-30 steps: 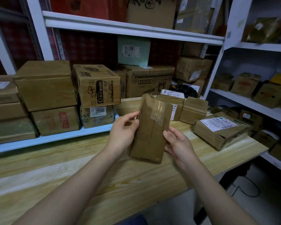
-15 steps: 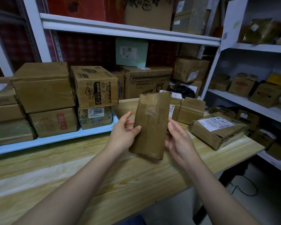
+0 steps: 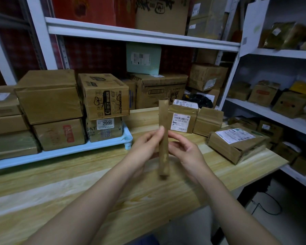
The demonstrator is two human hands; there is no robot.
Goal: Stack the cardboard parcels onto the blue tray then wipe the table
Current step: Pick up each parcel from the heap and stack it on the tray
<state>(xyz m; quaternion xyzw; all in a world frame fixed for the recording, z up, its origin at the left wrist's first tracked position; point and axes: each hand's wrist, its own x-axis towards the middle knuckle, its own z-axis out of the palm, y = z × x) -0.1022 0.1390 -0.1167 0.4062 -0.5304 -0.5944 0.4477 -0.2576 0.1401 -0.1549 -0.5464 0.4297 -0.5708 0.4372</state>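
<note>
I hold a flat brown cardboard parcel (image 3: 163, 138) upright and edge-on above the wooden table (image 3: 78, 188). My left hand (image 3: 146, 147) pinches its left face with thumb and fingers. My right hand (image 3: 185, 152) touches its right face with relaxed, slightly bent fingers. The blue tray (image 3: 64, 152) lies at the left rear of the table and bears several stacked cardboard boxes (image 3: 102, 96). Three more parcels rest on the table at the right: a labelled one (image 3: 182, 119), a small plain one (image 3: 208, 121) and a larger one (image 3: 237, 144) near the table's right edge.
White metal shelving (image 3: 140, 35) runs behind the table and holds more boxes. A second shelf unit (image 3: 272, 117) with parcels stands on the right. The table's right edge drops to a floor with a black cable (image 3: 267, 206).
The parcel has turned in my hands from showing its broad face to standing edge-on. It has also shifted slightly to the right and the view has tilted down a little.
</note>
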